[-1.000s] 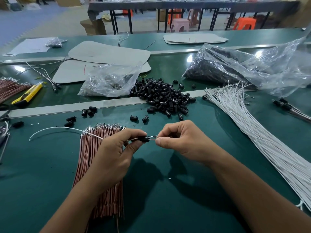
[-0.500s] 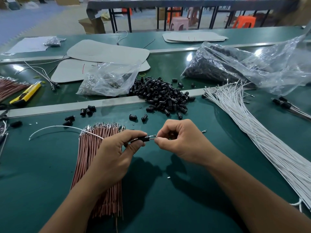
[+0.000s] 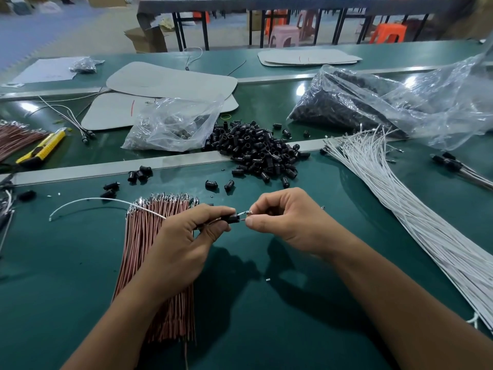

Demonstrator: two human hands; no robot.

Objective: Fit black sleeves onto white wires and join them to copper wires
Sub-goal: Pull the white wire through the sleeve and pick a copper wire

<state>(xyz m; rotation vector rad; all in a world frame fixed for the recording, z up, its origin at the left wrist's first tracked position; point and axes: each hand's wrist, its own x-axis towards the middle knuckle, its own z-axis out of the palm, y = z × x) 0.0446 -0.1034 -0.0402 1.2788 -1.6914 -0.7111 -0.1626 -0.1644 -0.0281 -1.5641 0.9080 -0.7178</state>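
Your left hand [image 3: 182,244] pinches black sleeve [image 3: 232,218] on white wire [image 3: 106,199]; right hand [image 3: 288,220] pinches the metal terminal [image 3: 244,212] poking out.

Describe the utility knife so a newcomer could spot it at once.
Start at the metal strip that crosses the green table. Just beyond its left end, beside a fan of copper wires, lies the utility knife. It is the only yellow-and-black tool there.

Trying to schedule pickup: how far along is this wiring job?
Early. Done: a few sleeved wires at the right edge. In hand: the left hand holds a black sleeve on one white wire; the right hand pinches the metal tip. Left: large bundles of white wires and copper wires, plus a sleeve pile.
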